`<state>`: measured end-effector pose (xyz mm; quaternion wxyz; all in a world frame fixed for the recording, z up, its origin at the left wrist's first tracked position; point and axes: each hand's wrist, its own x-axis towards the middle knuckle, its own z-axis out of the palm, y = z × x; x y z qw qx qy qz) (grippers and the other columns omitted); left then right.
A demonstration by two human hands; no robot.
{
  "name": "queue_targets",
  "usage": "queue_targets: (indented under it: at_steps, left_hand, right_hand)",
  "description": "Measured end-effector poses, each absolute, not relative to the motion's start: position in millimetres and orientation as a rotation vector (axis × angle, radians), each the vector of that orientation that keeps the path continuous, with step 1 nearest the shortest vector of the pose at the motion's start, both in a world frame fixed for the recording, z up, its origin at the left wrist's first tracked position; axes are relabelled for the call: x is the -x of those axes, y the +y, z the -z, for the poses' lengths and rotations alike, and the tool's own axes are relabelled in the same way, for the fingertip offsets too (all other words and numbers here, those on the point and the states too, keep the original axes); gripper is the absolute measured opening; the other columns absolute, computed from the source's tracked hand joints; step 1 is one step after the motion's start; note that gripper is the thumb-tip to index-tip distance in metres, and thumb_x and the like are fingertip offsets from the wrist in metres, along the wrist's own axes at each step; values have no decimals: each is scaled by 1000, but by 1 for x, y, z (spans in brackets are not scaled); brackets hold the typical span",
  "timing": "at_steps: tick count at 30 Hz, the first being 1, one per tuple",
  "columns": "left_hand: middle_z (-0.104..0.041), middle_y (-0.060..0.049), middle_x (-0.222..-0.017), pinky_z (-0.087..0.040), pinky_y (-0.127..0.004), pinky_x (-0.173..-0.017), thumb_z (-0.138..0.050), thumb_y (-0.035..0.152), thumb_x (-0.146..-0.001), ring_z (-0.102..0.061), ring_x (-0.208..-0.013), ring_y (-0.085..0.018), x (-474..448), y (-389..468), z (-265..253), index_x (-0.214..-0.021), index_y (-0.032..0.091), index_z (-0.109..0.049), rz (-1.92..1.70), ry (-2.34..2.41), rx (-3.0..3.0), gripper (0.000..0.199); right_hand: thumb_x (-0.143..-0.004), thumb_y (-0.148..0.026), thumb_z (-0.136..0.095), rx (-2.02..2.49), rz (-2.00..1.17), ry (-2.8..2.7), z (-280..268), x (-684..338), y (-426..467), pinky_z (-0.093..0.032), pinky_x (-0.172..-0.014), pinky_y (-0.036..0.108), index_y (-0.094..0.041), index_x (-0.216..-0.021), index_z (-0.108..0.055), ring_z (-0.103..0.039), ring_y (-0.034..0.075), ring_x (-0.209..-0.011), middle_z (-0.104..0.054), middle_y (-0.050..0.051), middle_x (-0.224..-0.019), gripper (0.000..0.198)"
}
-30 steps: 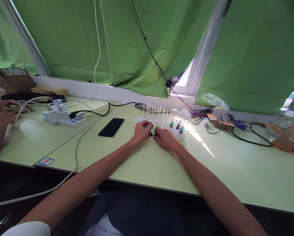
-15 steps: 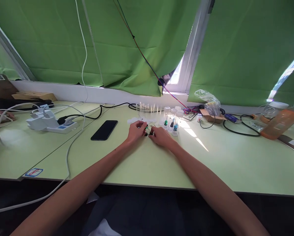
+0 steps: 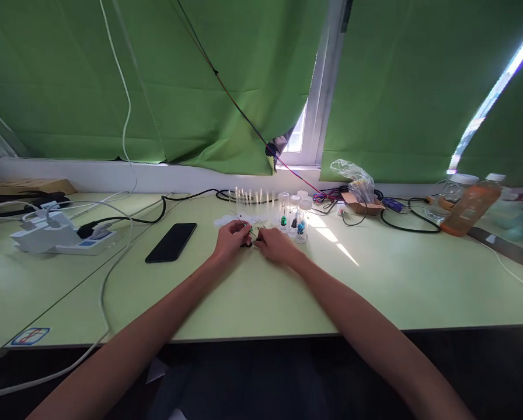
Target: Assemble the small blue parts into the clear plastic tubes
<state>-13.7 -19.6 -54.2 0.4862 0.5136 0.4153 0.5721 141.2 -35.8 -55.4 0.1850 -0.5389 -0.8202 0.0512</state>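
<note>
My left hand (image 3: 232,237) is closed in a pinch on a small green piece (image 3: 251,231) with thin wire-like strands; its exact kind is too small to tell. My right hand (image 3: 274,243) sits close beside it, fingers curled in against the strands; what lies between its fingertips is hidden. Small black bits (image 3: 246,245) lie under the left fingers. Just right of my right hand stand capped clear vials (image 3: 294,217) with green, dark and blue contents. Behind both hands is a row of clear upright tubes (image 3: 255,204).
A black phone (image 3: 171,242) lies left of my hands. Farther left are a white power strip (image 3: 64,233) and a looping white cable (image 3: 105,291). At the back right are an open cardboard box (image 3: 362,204), black cables and an orange bottle (image 3: 471,209).
The view has turned slightly right, so most things appear farther left. Both hands stay together over the small parts, and the right fingertips have shifted a little on the strands.
</note>
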Motion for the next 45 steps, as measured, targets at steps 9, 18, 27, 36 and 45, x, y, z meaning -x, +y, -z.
queue_targets:
  at_steps: [9,18,27,36,45]
  left_hand:
    - [-60,0,-59,-43,-28,-53,-84,36,-59,-51,-47,-10,16,-22,51,-83,13,-64,-1384,1030,-1129,38]
    - [-62,-3,-69,-44,-26,-58,-87,31,-56,-54,-56,-9,15,-24,52,-77,11,-69,-1391,895,-1029,34]
    - [-64,-5,-79,-49,-24,-67,-82,19,-63,-59,-67,-9,13,-27,48,-77,9,-71,-1370,883,-914,21]
    - [-65,-4,-78,-51,-23,-67,-78,15,-69,-59,-68,-9,14,-30,45,-76,12,-70,-1334,887,-879,11]
    - [-64,-4,-75,-53,-22,-66,-76,10,-71,-60,-66,-9,12,-29,45,-75,12,-68,-1353,874,-818,9]
  right_hand:
    - [-93,-25,-52,1242,-254,-2031,57,-141,-30,-40,-71,26,-19,-97,-55,-60,16,-79,-68,4,-89,8]
    - [-89,-24,-57,1095,-289,-1956,59,-139,-28,-40,-73,25,-21,-92,-53,-58,15,-78,-67,2,-89,6]
    - [-88,-24,-59,1082,-308,-1928,62,-140,-25,-40,-71,25,-21,-92,-53,-58,14,-76,-67,2,-90,8]
    - [-89,-24,-56,1095,-266,-1936,63,-141,-25,-39,-70,24,-21,-92,-52,-58,14,-75,-66,2,-92,6]
    - [-89,-24,-56,1117,-244,-1917,60,-141,-26,-39,-71,25,-21,-91,-52,-59,14,-75,-67,2,-93,5]
